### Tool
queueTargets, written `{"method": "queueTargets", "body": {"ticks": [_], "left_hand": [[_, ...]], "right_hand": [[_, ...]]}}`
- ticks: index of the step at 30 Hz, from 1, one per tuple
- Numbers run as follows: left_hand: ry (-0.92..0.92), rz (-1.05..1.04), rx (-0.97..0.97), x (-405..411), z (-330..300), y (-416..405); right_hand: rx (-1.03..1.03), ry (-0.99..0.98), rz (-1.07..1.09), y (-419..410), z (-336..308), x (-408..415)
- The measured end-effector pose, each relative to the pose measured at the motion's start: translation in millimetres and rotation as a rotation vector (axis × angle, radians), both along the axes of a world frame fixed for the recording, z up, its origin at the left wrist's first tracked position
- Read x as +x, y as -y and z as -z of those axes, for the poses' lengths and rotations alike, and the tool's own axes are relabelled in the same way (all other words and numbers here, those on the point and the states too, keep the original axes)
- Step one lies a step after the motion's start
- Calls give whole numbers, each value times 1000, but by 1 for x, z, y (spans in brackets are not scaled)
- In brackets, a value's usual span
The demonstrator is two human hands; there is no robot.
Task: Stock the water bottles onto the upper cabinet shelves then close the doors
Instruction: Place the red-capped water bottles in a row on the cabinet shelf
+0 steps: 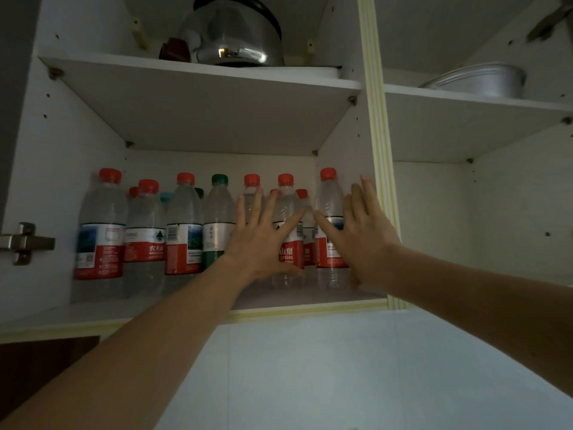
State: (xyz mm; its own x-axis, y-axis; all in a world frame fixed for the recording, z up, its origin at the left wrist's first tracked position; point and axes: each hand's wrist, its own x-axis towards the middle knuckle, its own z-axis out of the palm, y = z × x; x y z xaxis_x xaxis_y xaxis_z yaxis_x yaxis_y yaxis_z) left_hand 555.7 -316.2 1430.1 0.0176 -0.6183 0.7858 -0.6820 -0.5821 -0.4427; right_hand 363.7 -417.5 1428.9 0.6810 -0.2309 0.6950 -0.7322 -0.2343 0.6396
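Several water bottles stand upright on the lower shelf (93,308) of the open left cabinet bay, most with red caps and red labels, such as the leftmost one (100,237). One has a green cap and green label (217,218). My left hand (263,240) is spread flat in front of the middle bottles, fingers apart, holding nothing. My right hand (366,234) is spread open beside the rightmost bottle (328,212), against the bay's right wall. Whether either palm touches a bottle I cannot tell.
A steel kettle (235,35) and a dark red object (175,49) sit on the shelf above. In the right bay a metal bowl (477,80) rests on its upper shelf. A door hinge (23,242) sticks out at the left wall. White tiled wall lies below the cabinet.
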Motion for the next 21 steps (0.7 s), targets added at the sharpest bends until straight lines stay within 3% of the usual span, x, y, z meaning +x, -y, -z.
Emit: {"method": "queueTargets", "body": {"ticks": [21], "left_hand": [[26,-112,81,-1,11,1]], "right_hand": [[103,45,-97,4,4,29]]}}
